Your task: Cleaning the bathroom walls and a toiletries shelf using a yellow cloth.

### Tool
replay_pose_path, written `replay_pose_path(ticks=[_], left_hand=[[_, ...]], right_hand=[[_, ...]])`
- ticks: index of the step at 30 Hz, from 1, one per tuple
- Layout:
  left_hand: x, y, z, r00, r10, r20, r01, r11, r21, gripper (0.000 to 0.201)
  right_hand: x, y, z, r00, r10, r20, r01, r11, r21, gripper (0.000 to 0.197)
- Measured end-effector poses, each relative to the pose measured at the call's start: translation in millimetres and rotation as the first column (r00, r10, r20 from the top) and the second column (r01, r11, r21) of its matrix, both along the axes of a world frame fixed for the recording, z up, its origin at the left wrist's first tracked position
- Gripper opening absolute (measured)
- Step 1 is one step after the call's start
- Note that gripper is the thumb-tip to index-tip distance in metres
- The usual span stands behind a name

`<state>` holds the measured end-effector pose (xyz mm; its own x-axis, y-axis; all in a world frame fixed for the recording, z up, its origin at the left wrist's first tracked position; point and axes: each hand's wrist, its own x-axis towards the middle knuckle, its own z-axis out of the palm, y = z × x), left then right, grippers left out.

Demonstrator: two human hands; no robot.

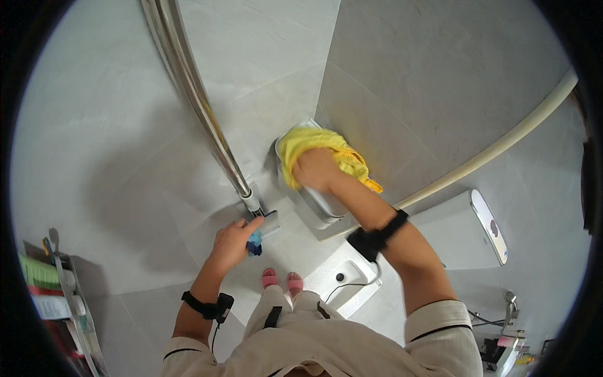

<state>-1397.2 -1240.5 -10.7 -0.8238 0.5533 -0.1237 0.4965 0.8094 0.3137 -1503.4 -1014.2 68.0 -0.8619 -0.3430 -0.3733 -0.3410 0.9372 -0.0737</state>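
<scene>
My right hand (317,168) grips a bunched yellow cloth (342,156). The cloth lies over the top of a narrow white bin (330,207) in the corner, and one end hangs past its right side. The hand is slightly blurred, and its fingertips are hidden in the folds. Lower and to the left, my left hand (231,244) is closed on a small crumpled blue cloth (254,242), which shows below the fingers. Its index finger points toward the foot of a shiny metal pipe (213,125), near a clear flat piece (270,223).
A squat toilet (339,276) is set in the floor at front right, below a white cistern (458,229). A cream pipe (496,147) curves along the right wall. A shelf with bottles (63,301) stands at left, and a tap (510,305) at lower right.
</scene>
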Motion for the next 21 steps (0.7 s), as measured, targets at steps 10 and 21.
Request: replay_pose_path(ticks=[10,21], left_hand=[[-9.1,-27.6,-3.2,0.986,0.167,0.009,-0.167,0.978,0.122,0.066],[-4.6,-38.6,23.4,0.987,0.161,0.019,-0.161,0.960,0.228,0.065]], right_hand=[[2.4,6.9,-10.8,0.901,-0.190,-0.391,0.129,0.976,-0.176,0.041],[140.2,84.6,-14.5,0.865,-0.106,-0.490,-0.176,0.851,-0.495,0.025]])
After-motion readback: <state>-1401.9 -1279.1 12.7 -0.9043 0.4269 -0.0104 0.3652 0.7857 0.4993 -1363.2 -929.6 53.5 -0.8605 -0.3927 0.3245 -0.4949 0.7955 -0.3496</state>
